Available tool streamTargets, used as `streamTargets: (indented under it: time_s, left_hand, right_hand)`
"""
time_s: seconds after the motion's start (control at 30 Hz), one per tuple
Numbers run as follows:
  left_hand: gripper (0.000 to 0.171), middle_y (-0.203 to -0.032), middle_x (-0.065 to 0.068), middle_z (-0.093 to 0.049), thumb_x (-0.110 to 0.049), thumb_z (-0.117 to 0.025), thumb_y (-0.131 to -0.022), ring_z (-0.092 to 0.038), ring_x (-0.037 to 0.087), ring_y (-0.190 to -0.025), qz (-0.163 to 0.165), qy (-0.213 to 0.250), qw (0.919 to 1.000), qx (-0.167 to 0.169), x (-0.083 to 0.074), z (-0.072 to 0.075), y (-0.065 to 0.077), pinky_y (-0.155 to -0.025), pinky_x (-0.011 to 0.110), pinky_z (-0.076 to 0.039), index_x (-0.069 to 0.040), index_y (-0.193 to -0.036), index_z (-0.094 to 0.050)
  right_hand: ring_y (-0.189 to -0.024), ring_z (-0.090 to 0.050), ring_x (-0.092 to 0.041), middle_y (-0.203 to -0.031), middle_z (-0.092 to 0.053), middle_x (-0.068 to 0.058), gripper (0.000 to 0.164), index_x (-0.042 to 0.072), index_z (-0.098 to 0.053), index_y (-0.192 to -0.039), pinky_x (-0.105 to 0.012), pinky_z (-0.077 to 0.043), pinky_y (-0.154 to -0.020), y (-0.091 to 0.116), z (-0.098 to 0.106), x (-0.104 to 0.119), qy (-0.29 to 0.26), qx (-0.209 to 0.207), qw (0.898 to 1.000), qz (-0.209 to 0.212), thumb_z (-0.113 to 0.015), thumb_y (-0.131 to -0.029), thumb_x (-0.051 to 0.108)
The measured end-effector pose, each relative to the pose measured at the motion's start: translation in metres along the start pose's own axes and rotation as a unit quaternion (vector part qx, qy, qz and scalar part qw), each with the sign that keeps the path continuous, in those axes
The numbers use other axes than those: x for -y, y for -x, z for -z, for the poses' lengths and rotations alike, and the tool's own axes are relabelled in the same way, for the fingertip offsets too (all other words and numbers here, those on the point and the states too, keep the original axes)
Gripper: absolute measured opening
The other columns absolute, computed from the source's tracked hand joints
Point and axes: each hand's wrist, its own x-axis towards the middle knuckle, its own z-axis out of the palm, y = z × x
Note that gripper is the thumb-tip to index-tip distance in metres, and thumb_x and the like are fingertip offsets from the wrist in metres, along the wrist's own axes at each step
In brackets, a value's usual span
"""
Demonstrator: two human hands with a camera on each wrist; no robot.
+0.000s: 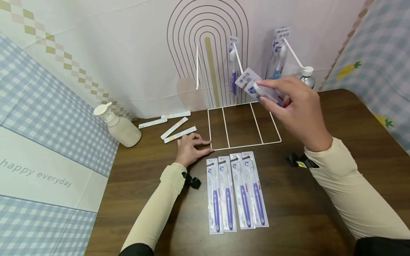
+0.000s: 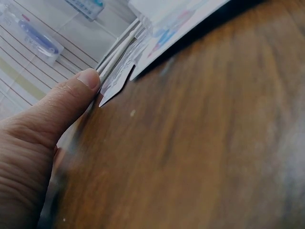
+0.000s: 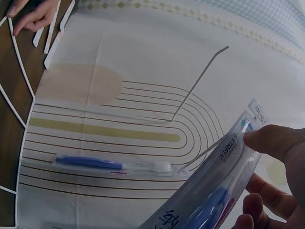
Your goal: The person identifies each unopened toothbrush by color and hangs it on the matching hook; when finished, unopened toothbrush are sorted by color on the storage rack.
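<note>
Toothbrush in its blister pack sits pinched between the thumb and fingers of the right hand, tilted, its printed header close to the free tip of the middle prong. From my end I can't tell whether the tip is already through the slot. One purple-handled pack hangs further back on that prong.

The left hand has its thumb and forefinger fairly straight, only slightly apart, touching the near left corner of the white wire rack. I judge that light touch to be the weak point: a hard push on the header could skid or tip the rack if the corner isn't braced.

I'd also worry about the tilt. A slot out of line with the prong could catch and bend the card, and a slack pinch could drop the pack onto the four toothbrush packs lying on the worktop in front. The right forearm reaches past that row, so a low sleeve could disturb it.
</note>
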Motion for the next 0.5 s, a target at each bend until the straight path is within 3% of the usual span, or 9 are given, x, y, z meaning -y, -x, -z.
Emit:
streamTargets:
  time_s: [0.5]
  left_hand:
    - [0.033,-0.114,-0.005,-0.066,-0.047,-0.093,-0.079,-0.052,0.027,-0.107,0.003,0.002,1.0,-0.004,-0.002,0.0,0.001,-0.091,0.052,-0.031,-0.033,-0.109,-0.086]
  right_hand:
    - [-0.084,-0.056,-0.02,-0.109,-0.074,-0.014,0.036,0.019,-0.08,-0.126,-0.02,-0.036,-0.069,-0.037,-0.032,-0.032,-0.003,-0.02,1.0,-0.013,-0.085,-0.091,0.01]
